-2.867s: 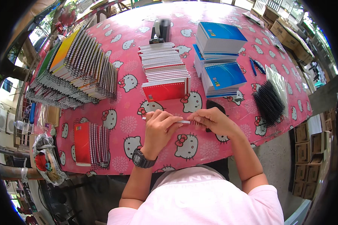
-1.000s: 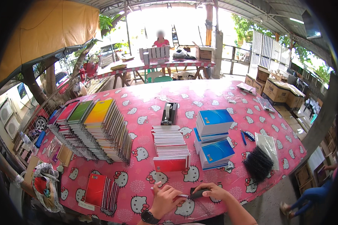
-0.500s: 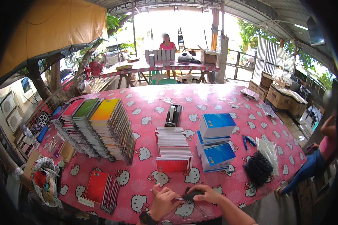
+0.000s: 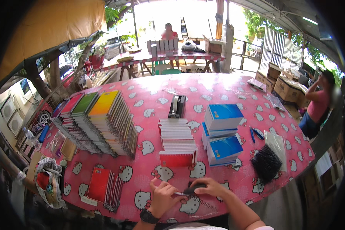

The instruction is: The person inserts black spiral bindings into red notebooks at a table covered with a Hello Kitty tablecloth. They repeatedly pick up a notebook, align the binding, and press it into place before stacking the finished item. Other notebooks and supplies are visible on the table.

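At the near edge of the table, my left hand (image 4: 165,196) is closed, thumb and fingers pinching a thin, pale-edged notebook (image 4: 179,193) seen edge-on and mostly hidden. My right hand (image 4: 209,187) curls over a dark rounded object (image 4: 195,188) right beside it. From between the hands a dark spiral binding coil (image 4: 206,204) trails toward the lower right. Just beyond them stands a row of red-covered notebooks (image 4: 177,160), mostly showing white page edges. Several red spiral notebooks (image 4: 99,184) lean together at the near left.
Tall stacks of yellow, green and pink spiral notebooks (image 4: 104,103) rise at left. Blue notebooks (image 4: 225,147) are stacked right of centre, near a heap of black coils (image 4: 266,164) and blue-handled pliers (image 4: 255,134). A tape dispenser (image 4: 177,106) stands behind. People are at the far table and at right.
The view has tilted slightly down. My hands keep nearly the same grip at the coil. The person on the right now stands farther back with arms raised toward the head.
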Action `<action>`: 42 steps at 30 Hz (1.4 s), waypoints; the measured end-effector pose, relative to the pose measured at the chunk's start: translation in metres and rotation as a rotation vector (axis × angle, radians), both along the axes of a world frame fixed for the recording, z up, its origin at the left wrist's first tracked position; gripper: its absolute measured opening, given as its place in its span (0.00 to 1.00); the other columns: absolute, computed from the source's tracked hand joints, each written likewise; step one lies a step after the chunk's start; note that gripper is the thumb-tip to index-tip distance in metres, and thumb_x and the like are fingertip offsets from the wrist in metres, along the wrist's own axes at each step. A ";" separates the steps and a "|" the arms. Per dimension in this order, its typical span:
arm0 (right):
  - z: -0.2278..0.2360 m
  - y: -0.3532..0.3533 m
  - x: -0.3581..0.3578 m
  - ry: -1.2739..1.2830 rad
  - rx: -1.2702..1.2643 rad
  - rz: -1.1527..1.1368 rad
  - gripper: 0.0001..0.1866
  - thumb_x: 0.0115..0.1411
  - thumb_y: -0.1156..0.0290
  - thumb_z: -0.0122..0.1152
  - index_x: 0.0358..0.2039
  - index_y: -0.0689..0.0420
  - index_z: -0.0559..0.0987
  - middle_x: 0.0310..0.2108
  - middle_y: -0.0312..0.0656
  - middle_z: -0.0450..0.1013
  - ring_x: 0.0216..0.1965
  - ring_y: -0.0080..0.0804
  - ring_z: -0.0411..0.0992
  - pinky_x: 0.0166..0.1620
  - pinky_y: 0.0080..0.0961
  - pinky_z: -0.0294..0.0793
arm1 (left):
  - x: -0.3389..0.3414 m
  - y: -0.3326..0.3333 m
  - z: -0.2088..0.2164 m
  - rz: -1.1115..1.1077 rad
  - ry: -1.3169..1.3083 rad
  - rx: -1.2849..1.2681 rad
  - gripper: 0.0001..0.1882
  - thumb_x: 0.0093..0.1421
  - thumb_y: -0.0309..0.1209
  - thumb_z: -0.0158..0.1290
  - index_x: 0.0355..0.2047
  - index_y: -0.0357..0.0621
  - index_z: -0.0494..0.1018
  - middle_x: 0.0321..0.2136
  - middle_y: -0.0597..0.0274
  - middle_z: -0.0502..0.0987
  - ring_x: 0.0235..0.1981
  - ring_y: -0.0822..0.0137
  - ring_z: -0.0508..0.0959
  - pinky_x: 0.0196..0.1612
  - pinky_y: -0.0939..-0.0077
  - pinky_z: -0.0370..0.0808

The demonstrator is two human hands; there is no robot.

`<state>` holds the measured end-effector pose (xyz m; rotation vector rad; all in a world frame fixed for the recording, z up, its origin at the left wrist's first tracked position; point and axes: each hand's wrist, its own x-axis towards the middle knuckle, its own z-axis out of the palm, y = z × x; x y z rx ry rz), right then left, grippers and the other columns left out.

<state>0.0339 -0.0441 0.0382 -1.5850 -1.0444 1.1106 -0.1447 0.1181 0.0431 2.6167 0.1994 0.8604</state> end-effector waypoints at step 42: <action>0.007 0.059 0.005 0.183 0.218 -0.006 0.25 0.50 0.52 0.63 0.40 0.60 0.77 0.34 0.35 0.70 0.36 0.22 0.66 0.41 0.21 0.65 | -0.002 0.047 -0.047 -0.180 -0.307 -1.493 0.17 0.55 0.18 0.57 0.46 0.40 0.74 0.36 0.69 0.75 0.40 0.79 0.73 0.46 0.85 0.70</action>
